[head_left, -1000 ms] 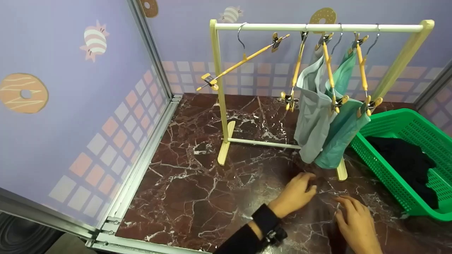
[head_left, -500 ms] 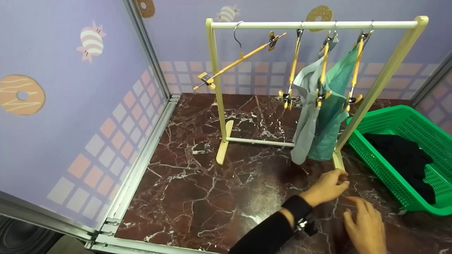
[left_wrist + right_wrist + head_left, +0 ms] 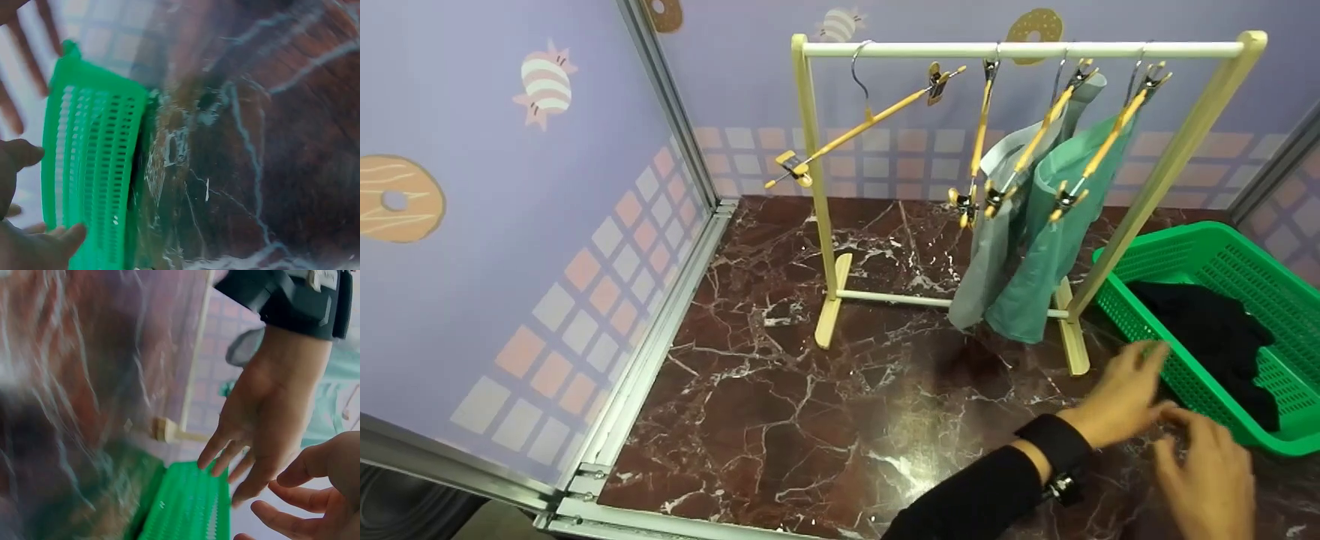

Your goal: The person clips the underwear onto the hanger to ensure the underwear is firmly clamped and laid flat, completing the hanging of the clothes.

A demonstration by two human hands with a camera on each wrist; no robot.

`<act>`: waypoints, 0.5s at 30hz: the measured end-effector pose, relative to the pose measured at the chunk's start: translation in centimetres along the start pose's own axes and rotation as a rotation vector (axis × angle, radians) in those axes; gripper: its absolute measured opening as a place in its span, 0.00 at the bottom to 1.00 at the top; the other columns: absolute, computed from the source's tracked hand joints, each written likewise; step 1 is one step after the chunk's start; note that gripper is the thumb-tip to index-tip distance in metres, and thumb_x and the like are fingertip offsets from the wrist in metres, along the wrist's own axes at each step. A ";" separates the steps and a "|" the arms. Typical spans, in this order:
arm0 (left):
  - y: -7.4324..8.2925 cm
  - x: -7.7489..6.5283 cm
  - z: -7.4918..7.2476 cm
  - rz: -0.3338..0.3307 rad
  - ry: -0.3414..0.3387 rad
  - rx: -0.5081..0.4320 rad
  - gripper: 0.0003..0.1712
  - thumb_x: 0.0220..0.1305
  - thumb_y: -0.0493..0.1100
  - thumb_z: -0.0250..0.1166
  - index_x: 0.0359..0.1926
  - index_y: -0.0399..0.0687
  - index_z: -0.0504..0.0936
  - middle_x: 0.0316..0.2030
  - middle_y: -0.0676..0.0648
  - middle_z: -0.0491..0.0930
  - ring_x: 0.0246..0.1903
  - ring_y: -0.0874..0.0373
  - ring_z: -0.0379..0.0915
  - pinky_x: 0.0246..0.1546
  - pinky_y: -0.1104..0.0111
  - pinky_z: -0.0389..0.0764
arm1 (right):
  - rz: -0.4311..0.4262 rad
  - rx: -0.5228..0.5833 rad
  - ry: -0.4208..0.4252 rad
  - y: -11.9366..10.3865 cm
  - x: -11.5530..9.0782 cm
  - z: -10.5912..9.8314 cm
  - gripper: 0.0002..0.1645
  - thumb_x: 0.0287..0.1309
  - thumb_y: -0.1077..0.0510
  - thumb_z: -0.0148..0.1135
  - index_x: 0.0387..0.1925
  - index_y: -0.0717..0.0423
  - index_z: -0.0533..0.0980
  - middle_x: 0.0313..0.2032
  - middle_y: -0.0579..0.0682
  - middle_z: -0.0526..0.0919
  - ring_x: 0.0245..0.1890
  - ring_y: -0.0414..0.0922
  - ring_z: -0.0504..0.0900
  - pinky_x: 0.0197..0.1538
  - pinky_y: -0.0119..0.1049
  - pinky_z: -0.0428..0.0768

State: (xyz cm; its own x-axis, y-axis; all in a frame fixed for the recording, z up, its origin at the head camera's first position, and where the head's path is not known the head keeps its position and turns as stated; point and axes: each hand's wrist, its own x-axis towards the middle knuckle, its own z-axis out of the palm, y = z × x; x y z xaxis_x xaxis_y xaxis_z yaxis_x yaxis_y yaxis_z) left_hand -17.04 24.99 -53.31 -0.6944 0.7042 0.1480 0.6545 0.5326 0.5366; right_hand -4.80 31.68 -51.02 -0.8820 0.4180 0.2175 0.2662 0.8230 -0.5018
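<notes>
In the head view my left hand (image 3: 1121,397), with a black band at the wrist, is held just left of the green basket (image 3: 1177,367), its fingers fairly straight. My right hand (image 3: 1207,472) is in front of the basket's near side, fingers loosely bent and thumb apart. Both hands hold nothing. A crumpled black garment (image 3: 1207,337) lies inside the basket. Fingers of the left hand overlap the basket's rim in the right wrist view, where that hand (image 3: 264,410) appears above the right one (image 3: 315,489).
A wooden-ended rack (image 3: 1020,49) stands behind the hands. From it hang a grey garment (image 3: 990,255) and a teal garment (image 3: 1050,247) on clip hangers. Two bare clip hangers, one tilted (image 3: 877,124) and one edge-on (image 3: 982,142), hang farther left. Below is a dark marbled tabletop (image 3: 780,435).
Both hands have moved right to the basket, the left hand farthest. The grey and teal garments have swung on their hangers, their lower ends now farther left.
</notes>
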 end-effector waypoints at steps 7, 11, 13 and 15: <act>1.8 1.0 0.3 0.203 -0.193 0.534 0.44 0.78 0.62 0.47 0.81 0.67 0.30 0.80 0.58 0.24 0.79 0.58 0.17 0.76 0.72 0.38 | 0.089 -0.064 0.070 -0.6 2.6 -2.8 0.24 0.66 0.68 0.48 0.61 0.74 0.70 0.60 0.79 0.70 0.61 0.77 0.66 0.63 0.72 0.62; 2.5 1.2 0.8 0.188 -0.282 0.612 0.40 0.79 0.63 0.42 0.80 0.73 0.30 0.80 0.63 0.24 0.78 0.59 0.16 0.76 0.71 0.40 | 0.092 -0.047 0.103 -0.5 4.1 -4.3 0.24 0.68 0.68 0.47 0.62 0.75 0.69 0.60 0.79 0.69 0.62 0.75 0.65 0.65 0.71 0.61; 2.7 1.2 1.0 0.182 -0.300 0.613 0.40 0.79 0.64 0.42 0.80 0.74 0.31 0.80 0.64 0.25 0.78 0.60 0.17 0.76 0.72 0.41 | 0.086 -0.021 0.124 -0.4 4.6 -4.8 0.24 0.70 0.67 0.44 0.63 0.76 0.68 0.61 0.79 0.68 0.64 0.75 0.63 0.68 0.69 0.59; 2.8 1.2 1.1 0.183 -0.300 0.608 0.40 0.78 0.64 0.44 0.80 0.75 0.32 0.80 0.64 0.27 0.79 0.60 0.18 0.75 0.72 0.42 | 0.086 0.015 0.154 -0.4 5.0 -5.2 0.24 0.72 0.67 0.40 0.64 0.76 0.66 0.62 0.79 0.66 0.65 0.74 0.61 0.71 0.67 0.56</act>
State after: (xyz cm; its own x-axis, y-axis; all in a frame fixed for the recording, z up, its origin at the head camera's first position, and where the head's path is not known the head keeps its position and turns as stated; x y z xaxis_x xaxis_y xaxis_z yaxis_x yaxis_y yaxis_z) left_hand -15.75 27.85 -52.56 -0.5020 0.8601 -0.0909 0.8649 0.4998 -0.0473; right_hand -7.29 35.42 -45.40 -0.7860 0.5418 0.2979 0.3319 0.7762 -0.5360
